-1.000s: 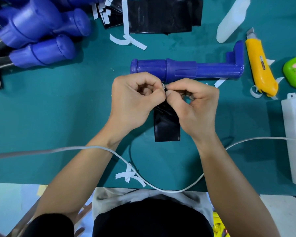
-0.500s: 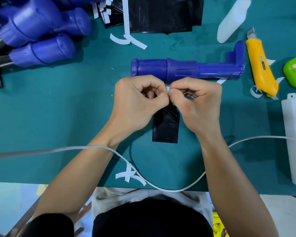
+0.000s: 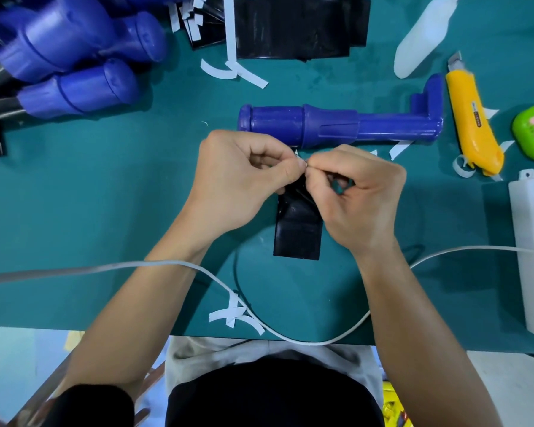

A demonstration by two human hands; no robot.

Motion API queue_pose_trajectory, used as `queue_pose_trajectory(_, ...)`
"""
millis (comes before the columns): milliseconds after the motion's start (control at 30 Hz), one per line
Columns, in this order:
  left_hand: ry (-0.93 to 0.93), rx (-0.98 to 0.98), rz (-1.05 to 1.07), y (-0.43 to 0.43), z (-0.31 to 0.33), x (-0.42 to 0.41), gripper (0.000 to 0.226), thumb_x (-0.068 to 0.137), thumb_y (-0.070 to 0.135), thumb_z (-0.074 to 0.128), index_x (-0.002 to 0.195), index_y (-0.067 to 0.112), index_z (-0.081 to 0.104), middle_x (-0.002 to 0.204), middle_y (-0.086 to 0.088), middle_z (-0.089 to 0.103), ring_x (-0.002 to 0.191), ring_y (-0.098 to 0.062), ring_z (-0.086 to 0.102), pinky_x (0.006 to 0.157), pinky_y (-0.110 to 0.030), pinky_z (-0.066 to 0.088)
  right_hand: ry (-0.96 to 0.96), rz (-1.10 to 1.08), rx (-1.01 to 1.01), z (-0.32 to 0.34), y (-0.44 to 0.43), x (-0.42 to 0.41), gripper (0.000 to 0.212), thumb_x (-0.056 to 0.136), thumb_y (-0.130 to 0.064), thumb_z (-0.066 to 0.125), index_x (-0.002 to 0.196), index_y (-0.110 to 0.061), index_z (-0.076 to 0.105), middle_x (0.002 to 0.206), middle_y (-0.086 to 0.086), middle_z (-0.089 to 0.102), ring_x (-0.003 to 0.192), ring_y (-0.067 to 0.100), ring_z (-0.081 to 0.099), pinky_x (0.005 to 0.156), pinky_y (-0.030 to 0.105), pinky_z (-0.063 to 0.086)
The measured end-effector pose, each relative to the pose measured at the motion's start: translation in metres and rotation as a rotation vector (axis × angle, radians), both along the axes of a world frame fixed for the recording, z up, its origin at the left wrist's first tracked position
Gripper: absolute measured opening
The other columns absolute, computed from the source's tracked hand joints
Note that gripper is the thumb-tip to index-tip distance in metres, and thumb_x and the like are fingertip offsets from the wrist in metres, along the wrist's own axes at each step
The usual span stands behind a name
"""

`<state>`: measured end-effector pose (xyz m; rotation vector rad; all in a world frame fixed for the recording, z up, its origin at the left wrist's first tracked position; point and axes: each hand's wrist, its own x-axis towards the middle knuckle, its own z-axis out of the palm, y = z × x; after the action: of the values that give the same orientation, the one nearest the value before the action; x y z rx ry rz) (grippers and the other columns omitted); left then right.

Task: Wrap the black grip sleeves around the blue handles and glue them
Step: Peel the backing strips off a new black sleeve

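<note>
Your left hand (image 3: 244, 180) and right hand (image 3: 358, 195) meet over the teal table (image 3: 74, 211). The thumb and forefinger of each pinch the upper edge of one black grip sleeve (image 3: 298, 232), and a small white scrap shows between the fingertips. The sleeve runs flat toward you between your wrists. The blue handle (image 3: 336, 126) lies crosswise just beyond your knuckles, its surface bare. One container is in view: a white squeeze bottle (image 3: 420, 41) lying on its side at the far right, opaque, so its contents cannot be told. Beside it lies a yellow utility knife (image 3: 469, 134) whose label carries print too small to read. More blue handles (image 3: 74, 57) are piled at the far left, and a stack of black sleeves (image 3: 299, 26) sits at the far edge.
</note>
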<state>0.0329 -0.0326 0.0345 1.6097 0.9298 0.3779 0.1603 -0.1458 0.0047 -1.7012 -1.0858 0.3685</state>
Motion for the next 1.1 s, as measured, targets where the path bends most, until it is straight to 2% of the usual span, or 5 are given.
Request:
queue_pose_trajectory(233,0.016,0.048,-0.005,-0.0015,0.0032,-0.0011,0.023,0.081,0.010,0.084,0.074,0.031,0.078,0.072,0.009,0.077,0.065,-0.015,0.071,0.069,-0.041,0.062,0.105,0.021,0.015,-0.0022,-0.0003,0.0026,0.019,0.083,0.009,0.067,0.072,-0.004,0.075,0.066,-0.014,0.056,0.058,0.005,0.048,0.060,0.019,0.037)
queue_pose_trajectory(500,-0.014,0.068,-0.031,-0.0026,-0.0011,-0.0017,0.015,0.077,0.018,0.088,0.073,0.028,0.077,0.072,0.002,0.076,0.066,-0.030,0.072,0.067,-0.044,0.063,0.119,0.054,0.010,-0.0011,-0.0016,0.0048,0.016,0.085,0.008,0.069,0.075,-0.002,0.076,0.064,-0.001,0.060,0.056,0.012,0.048,0.056,0.025,0.038)
queue_pose_trajectory(667,-0.059,-0.035,-0.067,0.0017,-0.0024,-0.0013,0.017,0.077,0.018,0.088,0.072,0.027,0.074,0.069,0.008,0.073,0.059,-0.009,0.064,0.059,-0.022,0.053,0.025,0.068,0.011,0.0004,-0.0033,0.0044,0.018,0.086,0.010,0.069,0.074,-0.001,0.076,0.062,0.004,0.059,0.056,0.016,0.049,0.055,0.025,0.039)
queue_pose_trajectory(967,-0.042,0.082,-0.037,-0.0029,-0.0057,-0.0022,0.011,0.074,0.014,0.076,0.073,0.024,0.074,0.069,-0.006,0.072,0.059,-0.027,0.064,0.057,-0.038,0.054,0.035,0.093,0.022,0.0010,-0.0031,0.0024,0.019,0.085,0.012,0.068,0.071,0.000,0.074,0.061,-0.003,0.052,0.055,0.018,0.045,0.053,0.030,0.038)
queue_pose_trajectory(1100,-0.063,0.094,-0.050,-0.0036,-0.0061,-0.0037,0.021,0.076,0.004,0.079,0.073,0.024,0.073,0.071,0.009,0.073,0.060,-0.005,0.064,0.058,-0.019,0.053,0.119,0.069,0.012,0.0006,-0.0032,0.0032,0.018,0.084,0.010,0.068,0.073,-0.002,0.075,0.062,0.003,0.057,0.055,0.023,0.047,0.053,0.036,0.039)
